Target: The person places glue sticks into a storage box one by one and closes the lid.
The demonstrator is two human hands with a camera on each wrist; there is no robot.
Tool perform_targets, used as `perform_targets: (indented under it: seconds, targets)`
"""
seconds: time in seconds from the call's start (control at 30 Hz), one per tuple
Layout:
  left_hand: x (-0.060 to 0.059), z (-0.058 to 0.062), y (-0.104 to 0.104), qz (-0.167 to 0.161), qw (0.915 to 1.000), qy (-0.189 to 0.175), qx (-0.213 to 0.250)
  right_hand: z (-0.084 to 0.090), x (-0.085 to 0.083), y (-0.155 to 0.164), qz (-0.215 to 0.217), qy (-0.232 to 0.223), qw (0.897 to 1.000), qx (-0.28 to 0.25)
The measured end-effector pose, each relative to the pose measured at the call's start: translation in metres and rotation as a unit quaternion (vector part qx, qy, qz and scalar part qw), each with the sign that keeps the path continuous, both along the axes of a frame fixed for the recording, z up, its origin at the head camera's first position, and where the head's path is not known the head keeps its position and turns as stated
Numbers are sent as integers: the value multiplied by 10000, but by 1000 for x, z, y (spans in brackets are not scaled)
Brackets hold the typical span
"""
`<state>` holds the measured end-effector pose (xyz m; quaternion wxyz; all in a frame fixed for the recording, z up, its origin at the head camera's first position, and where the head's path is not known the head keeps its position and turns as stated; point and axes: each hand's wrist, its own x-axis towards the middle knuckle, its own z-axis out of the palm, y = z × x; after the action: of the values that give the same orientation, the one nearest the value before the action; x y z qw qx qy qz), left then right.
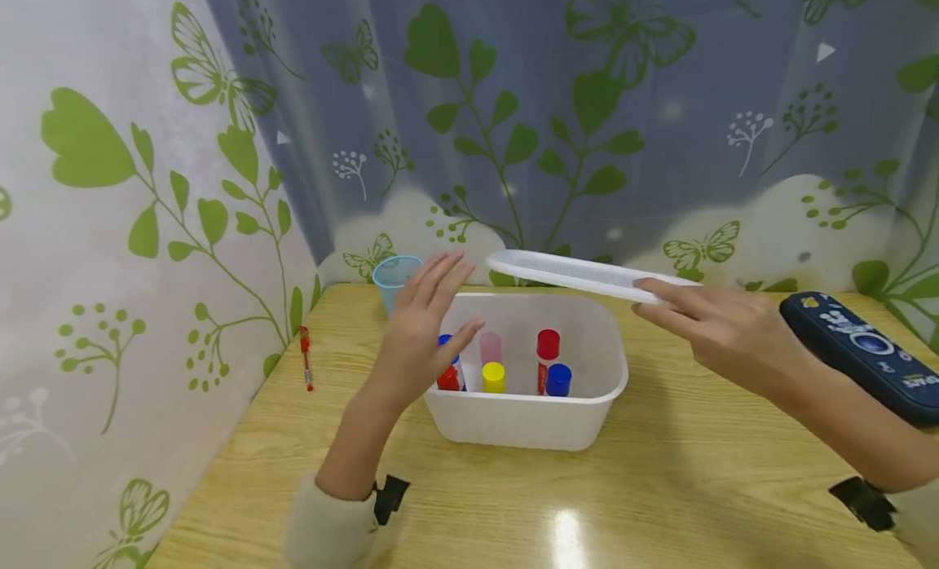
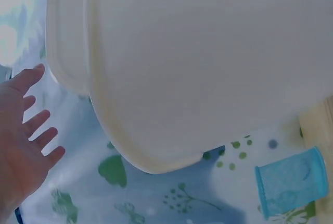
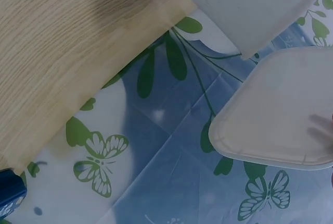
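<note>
White plastic lid [image 1: 579,273] held up over its tub [image 1: 528,422]

Head view: right hand [image 1: 722,328] pinches the lid's edge, left hand [image 1: 425,324] hovers with fingers spread; looks light, thin, a bit slick, so rim's the grip. Tub holds capped tubes [image 1: 546,361].
Left wrist: tub wall [image 2: 208,62], blue cup [image 2: 291,182].
Right wrist: lid underside [image 3: 276,114] above the tabletop [image 3: 62,41].

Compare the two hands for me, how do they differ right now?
The right hand holds the white lid raised above the white tub, while the left hand holds nothing. The left hand's fingers are spread and hover over the tub's left edge; the right hand's fingers lie along the lid's right end. Both are bare and come from light sleeves.
</note>
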<state>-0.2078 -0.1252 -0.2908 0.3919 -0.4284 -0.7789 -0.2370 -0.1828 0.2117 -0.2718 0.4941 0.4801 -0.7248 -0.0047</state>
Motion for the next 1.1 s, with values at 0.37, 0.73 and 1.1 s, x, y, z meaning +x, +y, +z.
perform_targets:
  seconds: [0.37, 0.73, 1.1]
  targets:
    - [-7, 2, 21, 454, 9774, 1374, -1542, -7, 0, -15, 461, 397, 9967, 545]
    - [-5, -10, 11, 108, 9765, 1799, -1185, -12, 2, -32, 696, 564, 9941, 613]
    - [1, -30, -13, 150, 9626, 2604, -734, -29, 10, -42, 856, -345, 9942, 555]
